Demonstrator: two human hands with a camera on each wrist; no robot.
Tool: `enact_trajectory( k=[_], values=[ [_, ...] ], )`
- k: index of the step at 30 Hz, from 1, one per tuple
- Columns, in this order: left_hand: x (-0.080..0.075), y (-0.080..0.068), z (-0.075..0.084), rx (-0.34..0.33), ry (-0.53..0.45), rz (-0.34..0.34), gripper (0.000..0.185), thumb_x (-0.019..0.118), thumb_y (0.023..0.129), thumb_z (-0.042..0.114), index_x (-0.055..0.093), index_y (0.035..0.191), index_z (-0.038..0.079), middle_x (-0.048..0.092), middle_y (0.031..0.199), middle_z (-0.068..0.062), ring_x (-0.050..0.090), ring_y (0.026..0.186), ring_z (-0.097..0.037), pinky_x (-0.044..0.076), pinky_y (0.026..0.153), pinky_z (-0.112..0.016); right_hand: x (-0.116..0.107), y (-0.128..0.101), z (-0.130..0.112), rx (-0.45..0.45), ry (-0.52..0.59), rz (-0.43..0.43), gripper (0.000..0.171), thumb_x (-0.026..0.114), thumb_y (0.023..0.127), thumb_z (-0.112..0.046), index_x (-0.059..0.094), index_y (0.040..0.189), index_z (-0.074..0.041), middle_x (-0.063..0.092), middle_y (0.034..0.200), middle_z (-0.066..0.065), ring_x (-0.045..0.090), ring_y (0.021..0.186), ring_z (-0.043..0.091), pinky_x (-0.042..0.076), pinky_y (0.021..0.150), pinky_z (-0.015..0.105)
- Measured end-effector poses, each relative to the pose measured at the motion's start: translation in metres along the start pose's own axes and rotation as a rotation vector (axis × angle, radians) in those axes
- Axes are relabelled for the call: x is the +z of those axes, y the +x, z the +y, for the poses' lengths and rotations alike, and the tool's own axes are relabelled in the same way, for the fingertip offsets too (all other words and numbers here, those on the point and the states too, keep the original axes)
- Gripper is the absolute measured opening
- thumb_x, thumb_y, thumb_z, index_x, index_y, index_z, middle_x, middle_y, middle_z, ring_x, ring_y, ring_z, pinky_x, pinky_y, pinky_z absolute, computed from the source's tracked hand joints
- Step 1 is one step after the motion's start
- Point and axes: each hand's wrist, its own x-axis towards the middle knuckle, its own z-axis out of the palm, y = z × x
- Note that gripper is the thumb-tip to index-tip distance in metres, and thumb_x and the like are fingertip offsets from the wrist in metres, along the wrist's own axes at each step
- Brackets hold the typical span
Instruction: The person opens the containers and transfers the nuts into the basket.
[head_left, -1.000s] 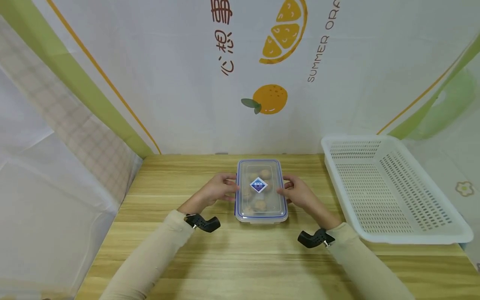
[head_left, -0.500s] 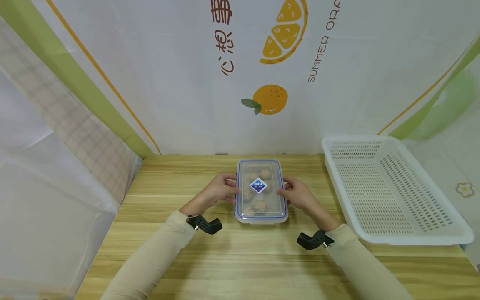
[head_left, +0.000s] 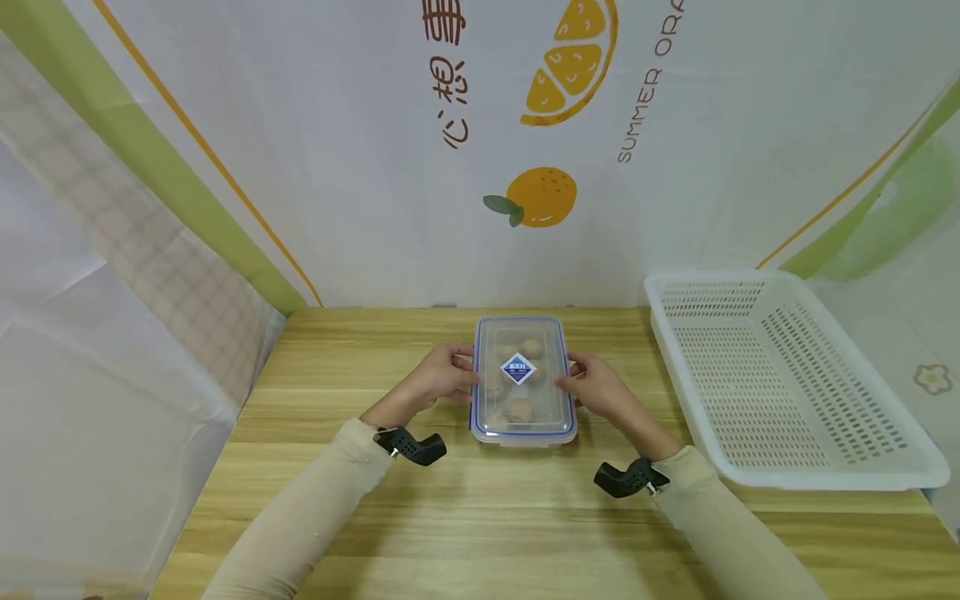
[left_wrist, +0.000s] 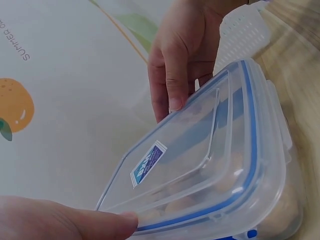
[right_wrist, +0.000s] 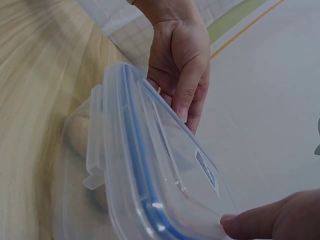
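Head view, hands gripping lidded container (head_left: 522, 379) by its long edges, white basket (head_left: 780, 375) well right

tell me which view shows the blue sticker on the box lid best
The head view: the sticker faces the camera square-on at the lid's centre, its diamond shape and white lettering visible. The left wrist view shows it slanted and foreshortened; the right wrist view shows it as a thin sliver, print unreadable.

Lid sticker (head_left: 518, 369) on the clear food container (head_left: 522, 417): "BXH". Backdrop lettering (head_left: 640, 117): "SUMMER ORA", cut off; Chinese characters (head_left: 448, 75) beside it.
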Motion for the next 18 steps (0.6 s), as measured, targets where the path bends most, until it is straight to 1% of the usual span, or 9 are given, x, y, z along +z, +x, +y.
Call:
enact_trajectory(
  k=[6,11,13,15,18],
  values=[
    [0.000,-0.002,0.003,0.006,-0.002,0.004,0.054,0.067,0.093,-0.009,0.046,0.142,-0.009,0.051,0.108,-0.016,0.061,0.081,-0.023,0.062,0.086,-0.050,-0.003,-0.001,-0.003,-0.024,-0.018,0.005,0.053,0.063,0.100,-0.006,0.043,0.146,0.011,0.060,0.107,0.022,0.065,0.091,0.029,0.064,0.075,0.043],
    [-0.003,-0.004,0.005,0.028,-0.001,0.013,0.057,0.066,0.093,-0.008,0.043,0.145,-0.009,0.053,0.111,-0.017,0.061,0.084,-0.022,0.062,0.085,-0.049,-0.004,-0.001,-0.005,-0.043,-0.001,0.005,0.054,0.063,0.100,-0.006,0.042,0.146,0.012,0.058,0.106,0.020,0.066,0.092,0.029,0.064,0.074,0.040],
    [-0.005,-0.005,0.007,0.046,-0.002,0.009,0.062,0.066,0.093,-0.008,0.039,0.149,-0.009,0.053,0.110,-0.017,0.061,0.084,-0.022,0.063,0.083,-0.048,-0.006,-0.002,-0.007,-0.050,0.007,0.003,0.054,0.062,0.100,-0.007,0.042,0.147,0.012,0.057,0.106,0.020,0.065,0.093,0.030,0.064,0.074,0.039],
    [-0.008,-0.006,0.011,0.063,-0.011,-0.002,0.069,0.066,0.094,-0.008,0.032,0.154,-0.006,0.052,0.110,-0.017,0.061,0.084,-0.021,0.064,0.082,-0.046,-0.007,-0.003,-0.010,-0.064,0.017,0.006,0.054,0.061,0.101,-0.007,0.042,0.147,0.012,0.056,0.105,0.019,0.064,0.093,0.029,0.064,0.076,0.041],
    [-0.012,-0.008,0.016,0.093,-0.035,-0.021,0.079,0.065,0.094,-0.008,0.022,0.160,0.001,0.051,0.112,-0.020,0.061,0.085,-0.022,0.064,0.082,-0.047,-0.011,-0.005,-0.014,-0.086,0.031,0.014,0.056,0.061,0.100,-0.006,0.039,0.148,0.012,0.056,0.106,0.020,0.064,0.091,0.027,0.064,0.077,0.042]
  ],
)
